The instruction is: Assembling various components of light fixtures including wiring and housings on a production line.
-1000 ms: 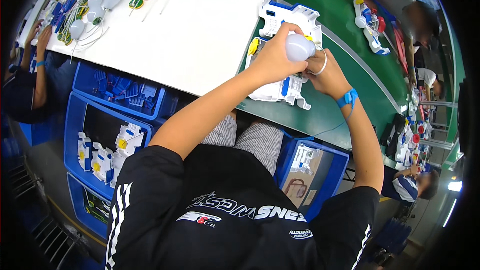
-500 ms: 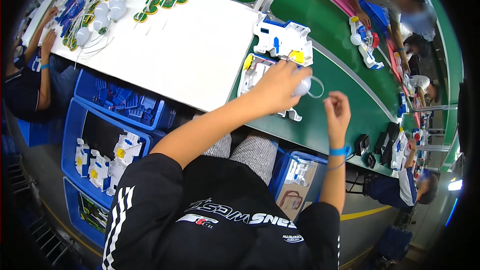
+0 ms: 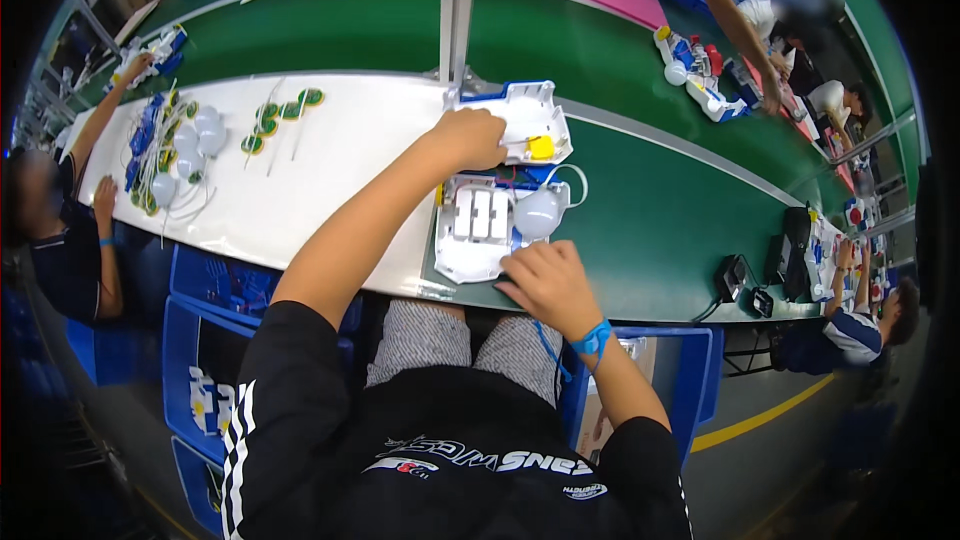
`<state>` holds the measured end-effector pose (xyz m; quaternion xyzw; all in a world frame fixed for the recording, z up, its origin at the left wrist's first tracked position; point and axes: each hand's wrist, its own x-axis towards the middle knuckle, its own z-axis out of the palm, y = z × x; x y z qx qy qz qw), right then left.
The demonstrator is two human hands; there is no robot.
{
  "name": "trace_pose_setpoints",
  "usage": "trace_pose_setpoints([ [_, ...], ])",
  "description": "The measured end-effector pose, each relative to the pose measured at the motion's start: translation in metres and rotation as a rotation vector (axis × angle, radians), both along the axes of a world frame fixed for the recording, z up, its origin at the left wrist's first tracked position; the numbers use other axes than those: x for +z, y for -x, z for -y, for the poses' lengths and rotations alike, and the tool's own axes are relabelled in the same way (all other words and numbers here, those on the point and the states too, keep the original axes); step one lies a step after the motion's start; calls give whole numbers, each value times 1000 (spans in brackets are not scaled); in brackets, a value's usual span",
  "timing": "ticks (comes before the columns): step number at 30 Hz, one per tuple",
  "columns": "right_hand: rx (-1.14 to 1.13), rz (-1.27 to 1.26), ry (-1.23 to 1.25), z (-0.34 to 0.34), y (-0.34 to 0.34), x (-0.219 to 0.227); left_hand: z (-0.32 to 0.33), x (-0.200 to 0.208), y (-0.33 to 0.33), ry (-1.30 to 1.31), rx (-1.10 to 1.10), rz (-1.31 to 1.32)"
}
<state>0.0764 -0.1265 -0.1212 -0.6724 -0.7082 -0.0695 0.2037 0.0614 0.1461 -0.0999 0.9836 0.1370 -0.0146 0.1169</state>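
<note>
At white housings (image 3: pixel 470 258) — both hands (image 3: pixel 550 285), left one's fingertips hidden.

The left hand (image 3: pixel 465 143) has let go of the bulb (image 3: pixel 538 214) and moved to the left side of the upper shell (image 3: pixel 530 115); the bulb, earlier held up, now lies at the right side of the lower shell (image 3: pixel 470 262); the right hand (image 3: pixel 548 285), lately apart over the green surface (image 3: pixel 640 240), is down at that shell's near right corner; the shell's white slots (image 3: pixel 482 215) have come into view; at left, a co-worker's hand (image 3: pixel 138 65) has stretched toward the far belt (image 3: pixel 290 35).
</note>
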Motion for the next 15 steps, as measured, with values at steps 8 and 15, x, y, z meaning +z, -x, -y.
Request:
trace_pose_setpoints([
  [8, 119, 163, 22, -15, -6, -9, -3, 2, -1, 93, -141, -73],
  [15, 214, 193, 6, -19, -16, -11, 14, -9, -27, -88, -271, 131],
])
